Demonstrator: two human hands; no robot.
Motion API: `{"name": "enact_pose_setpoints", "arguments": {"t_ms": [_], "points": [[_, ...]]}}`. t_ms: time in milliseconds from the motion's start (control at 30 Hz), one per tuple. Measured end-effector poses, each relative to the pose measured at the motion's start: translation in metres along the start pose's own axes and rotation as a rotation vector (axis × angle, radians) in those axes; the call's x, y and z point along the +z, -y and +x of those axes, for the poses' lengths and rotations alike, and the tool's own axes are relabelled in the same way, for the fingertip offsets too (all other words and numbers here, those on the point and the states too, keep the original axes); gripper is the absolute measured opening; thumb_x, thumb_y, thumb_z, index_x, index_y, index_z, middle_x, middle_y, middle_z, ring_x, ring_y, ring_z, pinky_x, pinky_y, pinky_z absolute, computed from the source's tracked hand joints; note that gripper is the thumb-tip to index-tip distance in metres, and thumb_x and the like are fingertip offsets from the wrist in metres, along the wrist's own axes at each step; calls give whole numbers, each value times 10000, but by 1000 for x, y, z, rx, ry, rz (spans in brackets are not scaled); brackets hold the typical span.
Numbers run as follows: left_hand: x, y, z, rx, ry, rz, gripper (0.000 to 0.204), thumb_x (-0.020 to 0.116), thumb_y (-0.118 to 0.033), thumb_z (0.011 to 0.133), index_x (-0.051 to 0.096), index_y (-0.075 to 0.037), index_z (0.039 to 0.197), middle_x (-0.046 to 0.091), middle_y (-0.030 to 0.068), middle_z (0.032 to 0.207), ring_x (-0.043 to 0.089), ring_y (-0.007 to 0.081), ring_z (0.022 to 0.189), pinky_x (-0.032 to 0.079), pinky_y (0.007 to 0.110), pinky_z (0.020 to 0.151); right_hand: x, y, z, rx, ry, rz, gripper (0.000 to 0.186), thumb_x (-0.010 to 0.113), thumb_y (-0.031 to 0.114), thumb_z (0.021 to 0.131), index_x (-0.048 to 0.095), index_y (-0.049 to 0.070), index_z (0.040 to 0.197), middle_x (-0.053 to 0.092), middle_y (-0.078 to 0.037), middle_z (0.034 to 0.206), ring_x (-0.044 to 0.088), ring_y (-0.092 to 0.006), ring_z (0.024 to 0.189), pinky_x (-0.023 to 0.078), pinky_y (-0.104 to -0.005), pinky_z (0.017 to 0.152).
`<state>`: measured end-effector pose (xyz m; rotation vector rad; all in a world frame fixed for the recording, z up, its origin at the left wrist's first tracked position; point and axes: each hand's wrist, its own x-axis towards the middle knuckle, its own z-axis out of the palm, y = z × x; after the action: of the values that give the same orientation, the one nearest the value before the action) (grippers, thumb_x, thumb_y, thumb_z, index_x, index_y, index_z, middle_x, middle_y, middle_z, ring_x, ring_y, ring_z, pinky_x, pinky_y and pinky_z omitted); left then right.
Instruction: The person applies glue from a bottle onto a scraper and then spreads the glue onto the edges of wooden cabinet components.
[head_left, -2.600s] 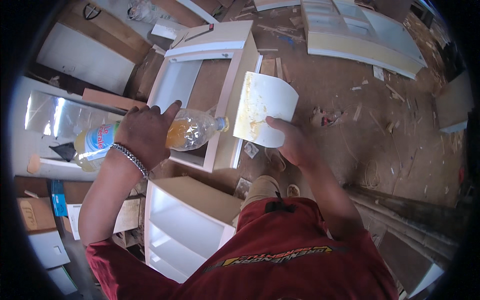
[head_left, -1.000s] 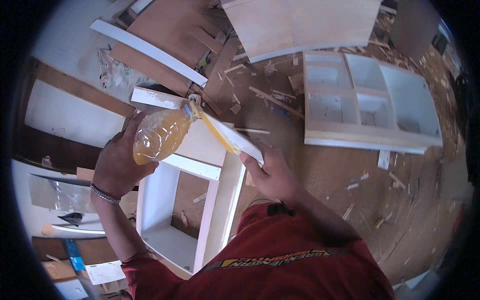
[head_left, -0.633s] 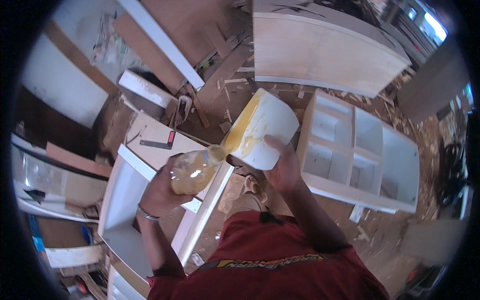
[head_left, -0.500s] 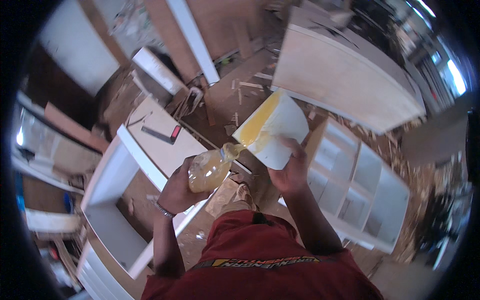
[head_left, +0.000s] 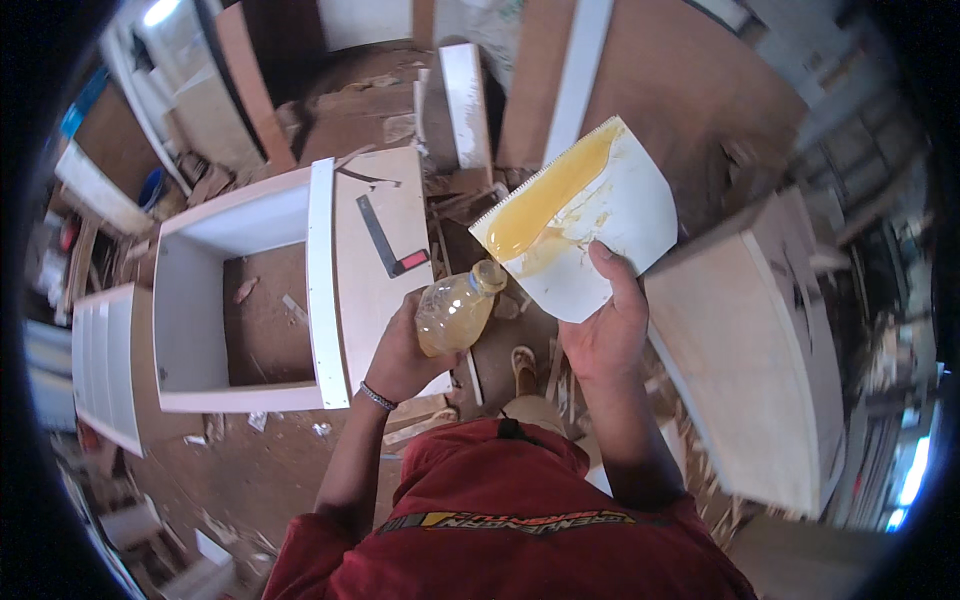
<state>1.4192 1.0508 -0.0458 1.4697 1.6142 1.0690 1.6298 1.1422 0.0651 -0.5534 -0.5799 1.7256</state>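
Left hand (head_left: pixel 402 358) wrapped round clear bottle (head_left: pixel 450 318), neck toward 1 o'clock. Right hand (head_left: pixel 612 330) gripping white toothed spreader (head_left: pixel 625 205), thumb on top, at bottle's 2 o'clock. Yellow liquid (head_left: pixel 556 194) along its teeth. Cabinet frame (head_left: pixel 322 290) at bottle's 9.

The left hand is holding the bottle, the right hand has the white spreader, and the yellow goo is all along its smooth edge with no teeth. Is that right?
Not quite: the yellow goo lies along the toothed edge, as the head view shows. The left hand does hold the bottle and the right hand the white spreader.
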Motion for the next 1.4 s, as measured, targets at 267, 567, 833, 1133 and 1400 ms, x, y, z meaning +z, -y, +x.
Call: {"name": "enact_pose_setpoints", "arguments": {"t_ms": [267, 567, 833, 1133, 1400], "points": [[85, -18, 69, -166, -353, -147, 855, 920, -196, 718, 450, 0, 1405, 645, 205, 1329, 630, 319, 1272, 513, 409, 1071, -63, 19, 103, 137, 58, -328, 565, 612, 42, 948, 463, 27, 1493, 582, -127, 1429, 581, -292, 1315, 464, -438, 1128], [145, -29, 110, -239, -734, 123, 825, 915, -142, 715, 456, -40, 1393, 667, 184, 1284, 669, 295, 1198, 546, 415, 1002, -121, 44, 192, 491, 196, -204, 566, 629, 65, 919, 483, 18, 1464, 594, -134, 1397, 599, -285, 1284, 488, -425, 1100], [89, 15, 28, -527, -1359, -88, 728, 911, -195, 771, 527, 4, 1357, 663, 152, 1227, 658, 259, 1107, 533, 391, 970, -77, 13, 215, 452, 401, -136, 718, 660, 77, 878, 388, 12, 1538, 555, -145, 1431, 550, -285, 1330, 468, -426, 1115], [82, 106, -185, -398, -2112, -267, 683, 892, -121, 819, 525, 14, 1378, 633, 94, 1274, 615, 231, 1147, 500, 374, 1019, 20, -130, 223, 318, 804, -863, 788, 718, -57, 893, 299, 15, 1555, 585, -187, 1394, 586, -241, 1252, 494, -349, 1047], [123, 207, -295, -1012, -2192, -57, 873, 921, -145, 779, 436, 42, 1481, 572, 192, 1433, 569, 307, 1294, 435, 415, 1126, 88, -163, 259, 356, 1051, -652, 381, 436, 85, 1045, 566, -91, 1357, 647, -228, 1305, 681, -325, 1182, 574, -425, 1029]]}}
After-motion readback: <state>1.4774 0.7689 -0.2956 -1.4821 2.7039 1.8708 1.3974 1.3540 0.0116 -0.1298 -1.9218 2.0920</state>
